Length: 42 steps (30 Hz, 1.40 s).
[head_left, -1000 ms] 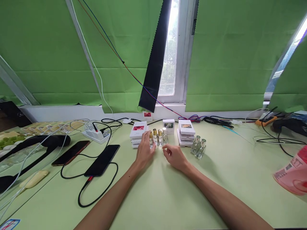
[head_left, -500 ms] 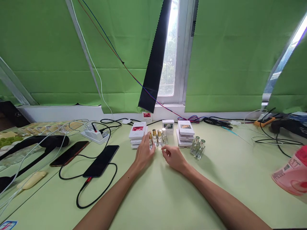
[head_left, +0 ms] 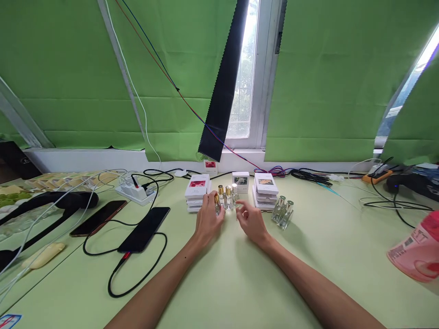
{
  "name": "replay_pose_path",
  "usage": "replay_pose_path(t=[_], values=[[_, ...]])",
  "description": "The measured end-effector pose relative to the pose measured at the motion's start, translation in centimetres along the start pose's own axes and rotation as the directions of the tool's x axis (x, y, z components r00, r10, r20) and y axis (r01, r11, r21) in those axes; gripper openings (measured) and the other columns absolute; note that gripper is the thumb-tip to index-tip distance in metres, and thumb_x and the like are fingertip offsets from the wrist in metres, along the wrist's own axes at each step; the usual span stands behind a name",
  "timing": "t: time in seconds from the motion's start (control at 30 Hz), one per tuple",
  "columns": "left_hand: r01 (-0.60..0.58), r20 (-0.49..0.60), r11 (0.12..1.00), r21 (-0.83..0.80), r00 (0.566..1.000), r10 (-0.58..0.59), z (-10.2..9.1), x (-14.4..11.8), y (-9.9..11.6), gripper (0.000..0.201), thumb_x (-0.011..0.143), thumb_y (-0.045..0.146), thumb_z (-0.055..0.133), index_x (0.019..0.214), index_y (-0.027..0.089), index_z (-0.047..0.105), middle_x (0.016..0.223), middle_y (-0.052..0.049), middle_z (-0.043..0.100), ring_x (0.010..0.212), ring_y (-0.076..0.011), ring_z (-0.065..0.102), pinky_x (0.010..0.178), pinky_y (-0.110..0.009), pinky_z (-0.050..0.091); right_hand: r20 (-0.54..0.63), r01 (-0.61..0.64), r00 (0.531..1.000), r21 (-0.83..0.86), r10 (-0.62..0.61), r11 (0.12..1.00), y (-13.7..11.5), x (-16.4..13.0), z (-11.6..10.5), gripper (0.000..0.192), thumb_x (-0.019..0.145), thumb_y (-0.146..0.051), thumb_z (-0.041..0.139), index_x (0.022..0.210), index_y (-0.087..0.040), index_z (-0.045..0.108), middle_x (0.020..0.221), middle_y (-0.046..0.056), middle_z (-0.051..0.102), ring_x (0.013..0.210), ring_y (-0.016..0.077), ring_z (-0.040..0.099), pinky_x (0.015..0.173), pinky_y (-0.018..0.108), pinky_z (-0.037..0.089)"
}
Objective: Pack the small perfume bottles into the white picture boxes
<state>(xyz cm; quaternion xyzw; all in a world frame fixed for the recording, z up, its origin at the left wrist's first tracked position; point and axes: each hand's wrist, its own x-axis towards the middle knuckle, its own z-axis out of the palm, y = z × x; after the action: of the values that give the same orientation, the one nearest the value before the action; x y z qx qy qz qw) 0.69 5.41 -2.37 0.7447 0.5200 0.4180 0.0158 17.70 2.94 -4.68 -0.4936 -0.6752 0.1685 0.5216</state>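
Several small glass perfume bottles, most with gold caps, stand in a tight group on the pale green table. My left hand grips the leftmost gold-capped bottle between thumb and fingers. My right hand hovers just right of the group, fingers spread and holding nothing, its fingertips close to the silver-capped bottle. Two more silver-capped bottles stand to the right. White boxes are stacked on the left and on the right, with a single box behind the group.
Two phones lie at left with a looping black cable; a power strip sits behind them. A black neck-shaped device is at far left. A pink bag and cables are at right.
My right hand has moved forward and opened its fingers toward the bottles. My left hand has shifted slightly on the leftmost bottle.
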Motion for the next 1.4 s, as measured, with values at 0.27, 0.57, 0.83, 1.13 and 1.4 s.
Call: replay_pose_path(t=[0.27,0.57,0.83,1.13,1.4], values=[[0.034,-0.009,0.999,-0.016,0.999,-0.034,0.1,-0.1,0.2,0.037,0.091,0.024,0.055,0.128,0.024,0.048,0.118,-0.007,0.055,0.069,-0.0161,0.062,0.064,-0.032,0.051,-0.276,-0.178,0.931,0.225,0.238,0.958,-1.1,0.7,-1.6,0.053,0.09,-0.033,0.051,0.14,-0.021,0.039,0.1,0.006,0.069,0.045,0.0098,0.049,0.047,0.025,0.042],[0.047,-0.016,0.997,-0.066,0.999,-0.048,0.0,-0.1,0.4,0.034,0.092,0.025,0.055,0.125,0.023,0.049,0.12,-0.007,0.054,0.07,-0.015,0.061,0.063,-0.032,0.05,-0.371,-0.283,0.846,0.3,0.384,0.911,0.0,1.4,-2.7,0.057,0.086,-0.026,0.052,0.141,-0.022,0.038,0.114,0.016,0.068,0.053,0.0174,0.06,0.055,0.033,0.05],[0.04,-0.021,0.997,-0.069,0.999,-0.041,0.1,-0.1,0.2,0.034,0.092,0.024,0.055,0.125,0.024,0.049,0.119,-0.007,0.054,0.069,-0.0148,0.061,0.063,-0.032,0.05,-0.378,-0.313,0.837,0.26,0.395,0.913,0.9,1.5,-2.8,0.057,0.084,-0.025,0.052,0.14,-0.026,0.041,0.113,0.013,0.069,0.053,0.0178,0.061,0.057,0.034,0.05],[0.048,-0.015,0.997,-0.068,0.999,-0.049,0.2,-0.1,0.3,0.035,0.091,0.023,0.055,0.126,0.023,0.049,0.119,-0.008,0.054,0.065,-0.0138,0.059,0.063,-0.032,0.05,-0.33,-0.357,0.846,0.236,0.42,0.904,0.6,1.7,-2.8,0.061,0.081,-0.024,0.056,0.142,-0.018,0.047,0.102,0.015,0.072,0.061,0.023,0.067,0.061,0.034,0.048],[0.05,-0.01,0.996,-0.079,0.999,-0.051,0.1,-0.1,0.3,0.036,0.091,0.022,0.055,0.127,0.024,0.048,0.12,-0.008,0.054,0.064,-0.013,0.058,0.06,-0.031,0.05,-0.35,-0.334,0.851,0.212,0.391,0.918,0.7,1.5,-2.4,0.059,0.084,-0.029,0.054,0.141,-0.017,0.048,0.113,0.019,0.07,0.065,0.024,0.068,0.056,0.034,0.048]])
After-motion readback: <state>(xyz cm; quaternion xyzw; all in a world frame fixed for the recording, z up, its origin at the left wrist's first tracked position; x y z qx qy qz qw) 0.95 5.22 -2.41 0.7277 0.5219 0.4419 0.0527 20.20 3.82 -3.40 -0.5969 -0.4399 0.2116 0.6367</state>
